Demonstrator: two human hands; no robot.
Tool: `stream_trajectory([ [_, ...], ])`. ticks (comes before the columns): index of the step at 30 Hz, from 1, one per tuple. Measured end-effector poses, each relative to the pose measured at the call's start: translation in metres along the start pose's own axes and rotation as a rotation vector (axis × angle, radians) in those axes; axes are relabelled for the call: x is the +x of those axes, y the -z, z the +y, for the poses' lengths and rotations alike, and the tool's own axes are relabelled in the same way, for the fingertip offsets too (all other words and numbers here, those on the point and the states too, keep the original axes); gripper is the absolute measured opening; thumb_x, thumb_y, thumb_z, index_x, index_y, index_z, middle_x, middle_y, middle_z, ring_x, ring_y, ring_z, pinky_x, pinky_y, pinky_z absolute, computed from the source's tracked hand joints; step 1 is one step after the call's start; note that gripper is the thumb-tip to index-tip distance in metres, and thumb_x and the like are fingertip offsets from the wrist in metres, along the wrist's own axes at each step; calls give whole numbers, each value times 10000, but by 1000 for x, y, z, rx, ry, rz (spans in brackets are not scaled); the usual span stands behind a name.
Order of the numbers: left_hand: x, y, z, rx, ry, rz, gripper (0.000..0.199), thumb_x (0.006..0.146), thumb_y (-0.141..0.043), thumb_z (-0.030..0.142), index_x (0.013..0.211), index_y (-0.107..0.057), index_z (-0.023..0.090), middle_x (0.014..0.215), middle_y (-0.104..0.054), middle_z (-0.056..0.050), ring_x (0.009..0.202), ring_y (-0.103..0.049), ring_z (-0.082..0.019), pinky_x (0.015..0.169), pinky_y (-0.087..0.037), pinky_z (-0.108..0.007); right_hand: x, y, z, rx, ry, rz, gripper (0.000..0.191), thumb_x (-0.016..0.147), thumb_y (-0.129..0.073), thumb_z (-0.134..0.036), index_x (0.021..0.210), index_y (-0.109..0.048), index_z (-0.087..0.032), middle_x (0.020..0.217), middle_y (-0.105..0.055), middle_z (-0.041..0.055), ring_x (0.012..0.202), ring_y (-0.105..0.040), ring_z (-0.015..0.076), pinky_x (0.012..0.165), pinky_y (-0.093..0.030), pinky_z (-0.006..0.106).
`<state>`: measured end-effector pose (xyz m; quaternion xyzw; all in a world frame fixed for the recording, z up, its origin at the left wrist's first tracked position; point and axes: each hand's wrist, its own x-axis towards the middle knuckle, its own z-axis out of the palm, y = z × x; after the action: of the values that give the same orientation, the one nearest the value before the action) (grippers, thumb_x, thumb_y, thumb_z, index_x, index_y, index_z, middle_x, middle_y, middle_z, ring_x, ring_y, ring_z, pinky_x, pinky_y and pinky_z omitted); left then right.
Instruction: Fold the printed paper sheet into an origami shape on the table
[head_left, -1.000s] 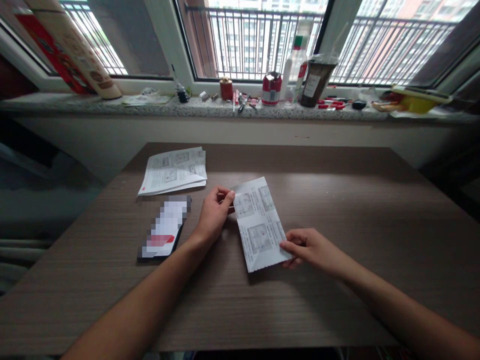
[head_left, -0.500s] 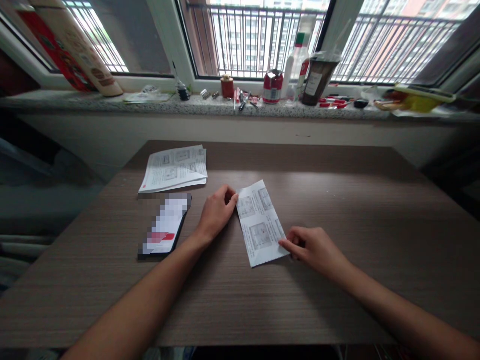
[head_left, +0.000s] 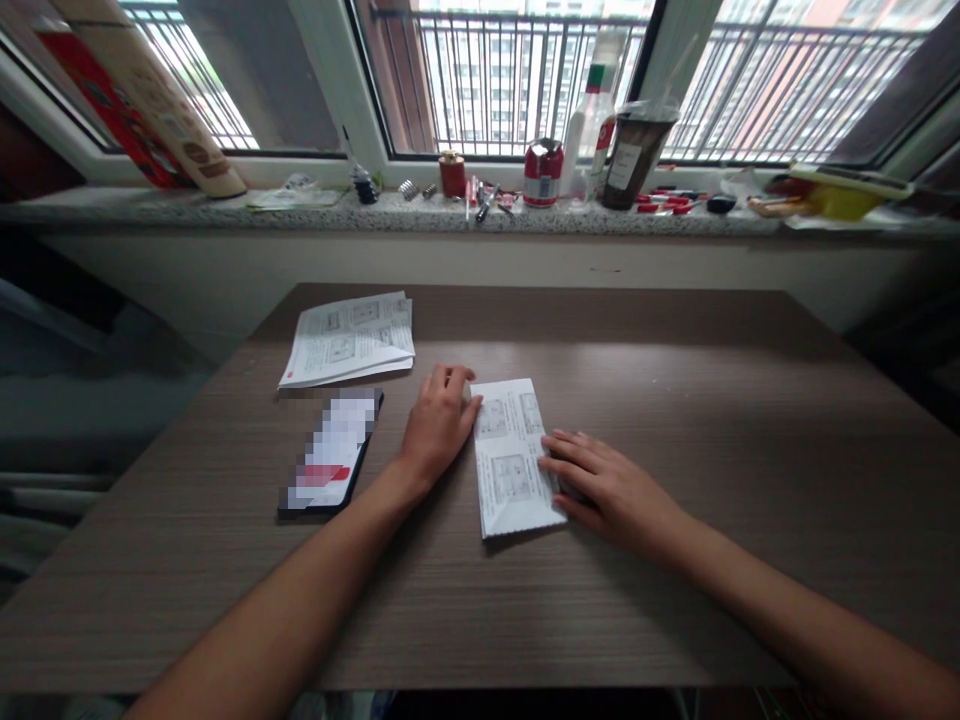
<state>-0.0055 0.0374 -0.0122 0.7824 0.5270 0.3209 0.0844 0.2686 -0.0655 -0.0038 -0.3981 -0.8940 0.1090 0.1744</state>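
Your left hand (head_left: 439, 425) lies palm-down on the wooden table (head_left: 712, 420), its fingers loosely curled and closed on nothing, with the fingertips resting at the upper left corner of the folded printed sheet (head_left: 510, 460). Your right hand (head_left: 600, 485) lies flat, fingers stretched out and close together, pressing down on the right edge of the same sheet; it grips nothing either. Between your two hands the sheet sits flat on the table near its middle, long side running away from you, with small diagrams showing on its upper face and its near edge slightly lifted.

Reading from left to right: a tan and red package (head_left: 142, 95) leans against the window frame at the far left of the stone windowsill (head_left: 225, 212). On the table, a phone (head_left: 330, 455) with a lit screen lies just beside your left forearm, and a stack of printed leaflets (head_left: 349, 338) lies just beyond the phone, well apart from the sheet. Along the sill behind stand a small red jar (head_left: 452, 175), a red can (head_left: 543, 173), a white bottle with a red and green label (head_left: 592, 130), and a dark cup covered in plastic film (head_left: 628, 155). Farther right on the sill lie red-handled tools (head_left: 667, 205) and a yellow object (head_left: 840, 200) too blurred to identify.
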Motion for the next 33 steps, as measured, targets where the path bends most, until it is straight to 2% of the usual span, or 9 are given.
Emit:
stream_trajectory([
  [3, -12, 7, 17, -82, -155, -161, 236, 997, -580, 244, 1219, -658, 235, 1304, -602, -121, 1238, -564, -316, 1090, -437, -470, -3, 1, 0, -6, -29, 4, 426, 999, -626, -329, 1412, -609, -228, 1521, -560, 146, 1427, -499, 319, 1187, -409, 578],
  [7, -33, 8, 37, -171, -239, -397, 474, 976, -649, 467, 1421, -599, 311, 1530, -517, -114, 1408, -478, -365, 1187, -351, -547, -10, 6, 2, -25, -50, 12, 385, 989, -642, -344, 1355, -651, -223, 1456, -606, 154, 1368, -552, 333, 1152, -446, 581],
  [13, -43, 0, 34, 5, -354, -500, 628, 1025, -551, 543, 1585, -410, 294, 1674, -328, -122, 1530, -329, -355, 1258, -247, -543, -4, 15, 24, 48, -106, 94, 336, 1043, -545, -300, 1354, -647, -227, 1374, -660, 137, 1258, -633, 286, 1041, -555, 510],
  [17, -40, 0, 33, 100, -412, -520, 639, 1056, -492, 535, 1614, -348, 259, 1695, -277, -129, 1558, -273, -333, 1275, -232, -511, 16, 15, 47, -12, -85, 105, 452, 1065, -494, -309, 1508, -522, -229, 1550, -533, 133, 1426, -507, 292, 1164, -457, 538],
  [20, -38, 1, 34, 136, -422, -544, 645, 1057, -496, 513, 1619, -340, 238, 1702, -252, -143, 1565, -253, -343, 1275, -241, -509, 30, 8, 61, -70, -59, 38, 528, 1073, -479, -352, 1584, -427, -229, 1643, -403, 123, 1515, -384, 298, 1236, -357, 543],
  [24, -38, 3, 35, 145, -429, -545, 656, 1051, -526, 478, 1622, -332, 220, 1705, -231, -161, 1569, -238, -354, 1266, -262, -531, 35, -3, 73, -92, -49, -28, 607, 1065, -492, -424, 1625, -346, -242, 1676, -336, 110, 1533, -348, 289, 1263, -305, 529],
  [27, -39, 4, 34, 108, -503, -544, 589, 1069, -524, 355, 1617, -339, 246, 1703, -261, -123, 1576, -231, -313, 1264, -283, -505, 35, -6, 76, -90, -61, -39, 603, 1065, -486, -448, 1623, -347, -266, 1672, -354, 100, 1526, -364, 288, 1256, -312, 545],
  [30, -38, 4, 35, 52, -641, -623, 591, 1056, -488, 138, 1601, -362, 331, 1693, -308, -47, 1565, -274, -267, 1246, -334, -474, 35, -6, 77, -88, -74, -25, 586, 1064, -485, -444, 1612, -367, -272, 1656, -390, 105, 1511, -387, 296, 1237, -341, 554],
  [33, -36, 6, 37, 25, -689, -651, 583, 1035, -499, 80, 1551, -446, 345, 1649, -400, -39, 1521, -368, -275, 1219, -381, -486, 35, -3, 77, -81, -87, 3, 542, 1062, -493, -416, 1580, -425, -273, 1616, -450, 116, 1465, -451, 309, 1198, -399, 554],
])
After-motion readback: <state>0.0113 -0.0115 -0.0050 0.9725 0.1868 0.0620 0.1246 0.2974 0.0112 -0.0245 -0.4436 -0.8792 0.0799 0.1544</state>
